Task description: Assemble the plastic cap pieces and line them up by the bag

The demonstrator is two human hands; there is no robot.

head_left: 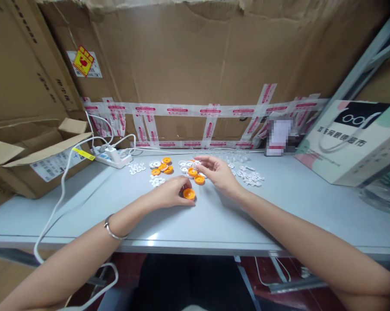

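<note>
Fingers and thumb of my left hand (175,191) close around a round orange cup-shaped piece (188,195) on the table, its hollow side facing up. Behind it, my right hand (218,173) pinches a small white piece (197,164) above a cluster of white and orange round pieces. Just below those fingertips are an orange disc (199,179) and another orange piece (191,172). To the left lies a second group of orange pieces (166,160) and white rings (155,164). Small white parts (157,181) lie near my left hand.
Flat white parts (251,177) are heaped right of my right hand, with clear plastic pieces (240,156) behind. A power strip (113,157) with white cables, an open carton (36,160), a printed box (347,142) and a clear container (384,190) stand around. Large cardboard (188,60) backs the table.
</note>
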